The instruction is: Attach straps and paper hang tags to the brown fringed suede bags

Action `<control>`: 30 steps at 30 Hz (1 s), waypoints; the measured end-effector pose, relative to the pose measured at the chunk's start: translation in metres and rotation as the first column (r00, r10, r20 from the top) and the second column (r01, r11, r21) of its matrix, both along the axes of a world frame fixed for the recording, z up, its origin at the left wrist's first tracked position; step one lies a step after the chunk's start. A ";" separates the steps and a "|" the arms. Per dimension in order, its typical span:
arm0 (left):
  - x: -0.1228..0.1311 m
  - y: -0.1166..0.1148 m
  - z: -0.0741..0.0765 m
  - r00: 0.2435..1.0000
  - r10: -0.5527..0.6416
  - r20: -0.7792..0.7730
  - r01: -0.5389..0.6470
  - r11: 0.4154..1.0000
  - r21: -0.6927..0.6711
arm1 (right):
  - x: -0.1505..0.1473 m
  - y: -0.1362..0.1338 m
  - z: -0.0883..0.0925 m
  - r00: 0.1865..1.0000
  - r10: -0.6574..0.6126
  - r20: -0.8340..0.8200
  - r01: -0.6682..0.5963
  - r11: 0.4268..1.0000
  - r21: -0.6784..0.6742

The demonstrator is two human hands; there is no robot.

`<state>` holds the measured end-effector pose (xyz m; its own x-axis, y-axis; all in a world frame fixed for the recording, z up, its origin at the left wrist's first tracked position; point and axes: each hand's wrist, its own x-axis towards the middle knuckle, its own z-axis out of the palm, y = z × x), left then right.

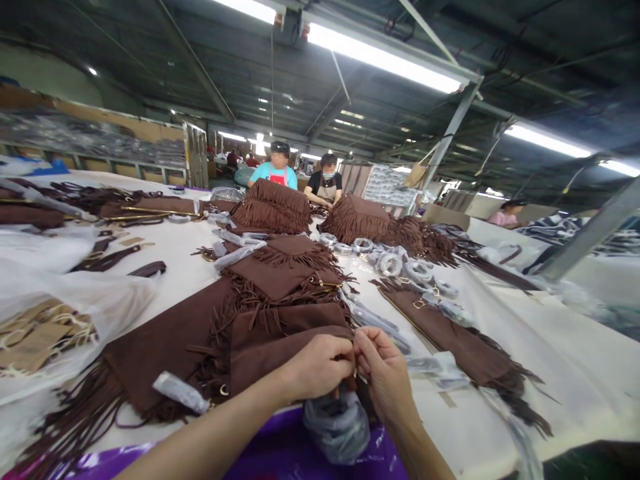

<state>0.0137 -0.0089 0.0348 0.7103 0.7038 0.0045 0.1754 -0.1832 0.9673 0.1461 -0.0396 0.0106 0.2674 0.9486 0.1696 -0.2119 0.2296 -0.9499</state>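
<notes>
Both of my hands meet at the right end of a brown fringed bag (285,340) lying in front of me. My left hand (320,367) is closed, its fingers curled on the bag's edge. Close against it, my right hand (383,360) pinches at the same corner; whatever small part sits between its fingers is hidden. Just below the hands hangs a plastic-wrapped coil (337,427), over a shiny purple surface (280,443). Another brown fringed piece (170,340) spreads out to the left, with a plastic-wrapped piece (181,392) at its lower edge.
Stacked fringed bags (273,207) stand farther back, with another pile (355,217) beside them. Plastic-wrapped coils (390,263) lie right of centre. A fringed bag (450,327) rests at right. Paper tags (43,337) fill a clear bag at left. Two people (275,175) work across the table.
</notes>
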 end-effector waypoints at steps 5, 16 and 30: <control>0.006 0.009 -0.012 0.966 0.005 0.259 0.075 0.951 -0.299 | 0.004 -0.001 0.004 0.999 0.029 -0.037 -0.027 0.999 0.044; 0.005 0.011 -0.008 0.966 0.061 0.251 0.038 0.928 -0.370 | 0.025 -0.015 -0.005 1.000 0.014 -0.003 -0.014 0.995 -0.101; 0.009 0.014 -0.018 0.963 0.153 0.222 -0.110 0.975 -0.195 | 0.026 -0.019 -0.005 0.982 -0.046 0.181 0.064 0.994 -0.094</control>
<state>0.0223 0.0049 0.0165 0.6056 0.7954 0.0250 -0.0490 0.0060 0.9988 0.1724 -0.0589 0.0055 0.2931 0.9478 0.1256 -0.0265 0.1393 -0.9899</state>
